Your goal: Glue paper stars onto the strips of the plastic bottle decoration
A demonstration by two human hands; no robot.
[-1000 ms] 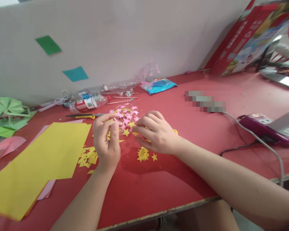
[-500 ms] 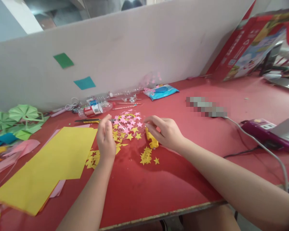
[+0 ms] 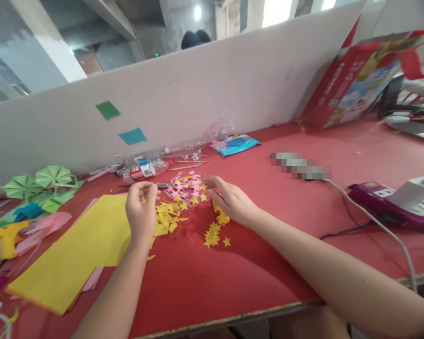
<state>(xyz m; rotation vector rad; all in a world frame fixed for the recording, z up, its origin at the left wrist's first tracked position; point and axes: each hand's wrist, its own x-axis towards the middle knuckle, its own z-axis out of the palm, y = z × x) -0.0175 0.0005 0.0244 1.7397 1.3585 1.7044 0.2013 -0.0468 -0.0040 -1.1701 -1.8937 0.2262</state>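
Observation:
My left hand (image 3: 141, 207) is raised over the edge of the yellow paper sheets (image 3: 88, 245). Its fingers are curled, with thumb and forefinger pinched together; anything between them is too small to make out. My right hand (image 3: 233, 200) has its fingers stretched out, beside a yellow plastic tool (image 3: 221, 215) that it partly covers. Between the hands lies a clear plastic piece covered with pink stars (image 3: 185, 186), with several yellow stars (image 3: 194, 200) along its near side. Yellow paper scraps (image 3: 167, 219) lie close to my left hand. A small pile of yellow stars (image 3: 212, 235) is nearer to me.
Plastic bottles (image 3: 144, 171) and a blue wipes packet (image 3: 236, 145) lie along the white partition (image 3: 183, 99). Green folded paper (image 3: 54, 175) and a yellow glue gun (image 3: 7, 238) are at left. A purple device (image 3: 381, 200) and cables are at right.
The view has tilted upward. My left hand has gone from upright, extended fingers to a pinch. My right hand's fingers have straightened near the yellow tool.

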